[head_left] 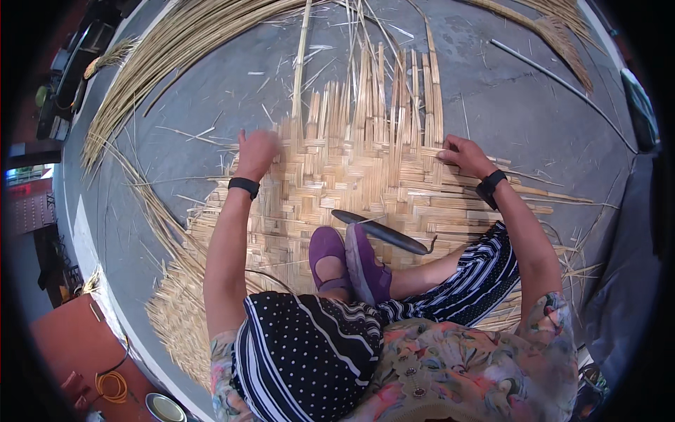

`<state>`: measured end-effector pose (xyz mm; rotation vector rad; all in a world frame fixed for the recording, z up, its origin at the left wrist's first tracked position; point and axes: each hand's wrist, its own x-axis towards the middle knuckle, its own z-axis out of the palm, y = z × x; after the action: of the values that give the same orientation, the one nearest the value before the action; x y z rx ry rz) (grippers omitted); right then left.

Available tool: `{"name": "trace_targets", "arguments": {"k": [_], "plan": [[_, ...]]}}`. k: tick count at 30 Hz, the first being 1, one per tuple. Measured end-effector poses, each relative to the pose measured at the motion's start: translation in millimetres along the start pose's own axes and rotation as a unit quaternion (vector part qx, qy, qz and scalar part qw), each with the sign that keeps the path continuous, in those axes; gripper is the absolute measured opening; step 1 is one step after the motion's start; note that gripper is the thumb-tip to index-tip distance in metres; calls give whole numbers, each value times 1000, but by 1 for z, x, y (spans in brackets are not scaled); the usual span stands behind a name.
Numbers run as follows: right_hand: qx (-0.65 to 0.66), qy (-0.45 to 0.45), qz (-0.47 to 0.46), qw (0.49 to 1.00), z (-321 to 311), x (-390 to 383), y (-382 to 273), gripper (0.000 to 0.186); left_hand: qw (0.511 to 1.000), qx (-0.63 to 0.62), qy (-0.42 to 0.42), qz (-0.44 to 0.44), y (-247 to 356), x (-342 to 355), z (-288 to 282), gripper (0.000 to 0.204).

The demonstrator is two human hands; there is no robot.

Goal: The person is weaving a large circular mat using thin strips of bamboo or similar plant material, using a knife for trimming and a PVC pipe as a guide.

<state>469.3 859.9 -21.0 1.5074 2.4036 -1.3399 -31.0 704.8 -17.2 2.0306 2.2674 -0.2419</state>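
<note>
Materials and finish of visible surfaces
The flat tan mat of woven, split plant-stem strips (320,184) is ribbed and rough, with a slight sheen. The long, dark tapered tool (383,233) is finished smooth; its material cannot be identified. The grey concrete-like floor (506,105) is matt and scuffed. The low purple shoes (327,246) are faced in matt cloth-like material, the black-and-white patterned legwear (302,344) in soft cloth.

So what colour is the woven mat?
Woven mat: straw yellow to tan, best seen in the head view.

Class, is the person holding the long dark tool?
No, the long dark tool lies on the woven mat, apart from the left hand and right hand.
</note>
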Motion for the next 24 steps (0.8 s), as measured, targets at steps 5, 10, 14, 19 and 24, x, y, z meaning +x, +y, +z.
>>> {"name": "trace_targets", "arguments": {"k": [5, 10, 14, 19, 24], "plan": [[-34, 19, 49, 998, 4, 4, 2, 30, 992, -123, -30, -8, 1, 7, -10, 17], [-16, 9, 39, 999, 2, 6, 7, 28, 990, -133, -43, -8, -1, 17, 1, 19], [29, 4, -2, 1000, 3, 9, 15, 26, 990, -133, -35, -4, -2, 20, 8, 20], [28, -17, 6, 999, -5, 2, 8, 28, 988, -147, -47, -11, -2, 20, -1, 20], [-208, 275, -128, 930, 9, -28, -52, 24, 948, -304, 76, -49, -9, 58, 2, 23]]}}
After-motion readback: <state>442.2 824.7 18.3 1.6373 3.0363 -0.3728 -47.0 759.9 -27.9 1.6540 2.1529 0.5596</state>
